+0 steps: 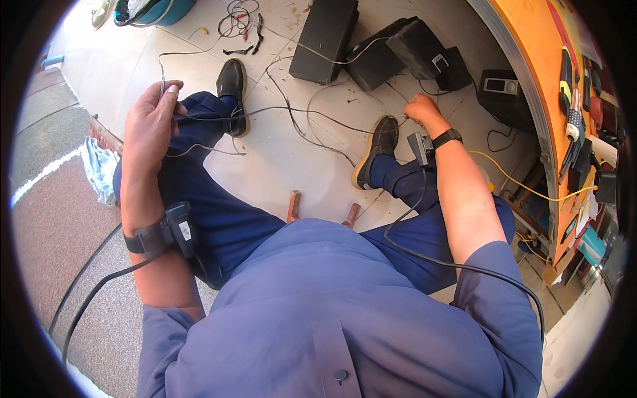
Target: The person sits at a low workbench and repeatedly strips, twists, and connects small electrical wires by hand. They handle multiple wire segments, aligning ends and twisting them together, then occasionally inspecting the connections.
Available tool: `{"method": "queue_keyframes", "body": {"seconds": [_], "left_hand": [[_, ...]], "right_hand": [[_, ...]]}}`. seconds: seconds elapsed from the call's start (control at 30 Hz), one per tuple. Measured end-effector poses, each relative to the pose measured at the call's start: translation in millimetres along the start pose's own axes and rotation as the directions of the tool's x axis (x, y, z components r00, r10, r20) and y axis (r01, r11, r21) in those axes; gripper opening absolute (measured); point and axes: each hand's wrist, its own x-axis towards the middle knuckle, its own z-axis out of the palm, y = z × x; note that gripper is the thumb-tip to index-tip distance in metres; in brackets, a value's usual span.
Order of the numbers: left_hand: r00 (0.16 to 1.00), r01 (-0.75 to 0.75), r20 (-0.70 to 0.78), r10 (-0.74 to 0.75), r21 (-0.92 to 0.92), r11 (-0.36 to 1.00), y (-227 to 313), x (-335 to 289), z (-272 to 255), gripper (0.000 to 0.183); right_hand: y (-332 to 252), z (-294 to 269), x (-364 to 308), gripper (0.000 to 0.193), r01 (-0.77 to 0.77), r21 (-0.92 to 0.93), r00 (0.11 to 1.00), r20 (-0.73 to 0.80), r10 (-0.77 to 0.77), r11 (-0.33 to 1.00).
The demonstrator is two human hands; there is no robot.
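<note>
My left hand (151,119) is raised over my left knee, thumb pressed against the fingers, pinching a thin dark cable (232,119). The cable sags between my legs and reaches my right hand (424,111), which is closed on it above my right shoe (383,142). From the top of the left hand a thin wire (161,63) climbs toward a tangled coil of wire with red clips (237,23) on the floor. Another loose end (206,146) dangles below that hand. More thin cables (292,136) loop over the tiles between my feet.
Black speaker boxes (323,40) stand ahead, one with a small front panel (502,85) at the right. A tool-hung orange bench (524,40) curves along the right, with a yellow cord (531,190). Far left are a blue bucket (156,13) and a pale cloth (99,171).
</note>
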Motion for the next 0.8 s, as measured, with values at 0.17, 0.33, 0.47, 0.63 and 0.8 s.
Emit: {"method": "queue_keyframes", "body": {"seconds": [0.17, 0.33, 0.47, 0.63, 0.8], "left_hand": [[1.000, 0.008, -0.011, -0.007, 0.049, 0.999, 3.7, -2.1, 5.2, 0.032], [1.000, 0.003, 0.025, -0.005, 0.059, 0.998, 6.0, -2.0, 6.6, 0.031], [0.999, -0.004, 0.038, 0.001, 0.073, 0.997, 6.7, -1.6, 8.6, 0.029], [0.998, -0.005, 0.063, 0.000, 0.085, 0.996, 8.3, -3.6, 10.7, 0.028], [0.990, -0.031, 0.140, 0.007, 0.166, 0.986, 10.5, -5.3, 14.0, 0.029]], "right_hand": [[4.7, 12.3, 9.5, 0.020, 0.021, 0.113, 0.989, 0.145, -0.037, 0.993], [-7.5, 4.3, -25.7, 0.009, -0.129, 0.489, 0.968, 0.252, 0.002, 0.863], [-25.0, 1.3, -51.9, 0.015, -0.151, 0.645, 0.965, 0.259, -0.029, 0.749], [-32.2, 7.8, -59.4, 0.015, -0.195, 0.646, 0.963, 0.271, 0.017, 0.738], [-31.7, 21.7, -57.7, 0.016, -0.259, 0.676, 0.945, 0.324, 0.038, 0.690]]}}
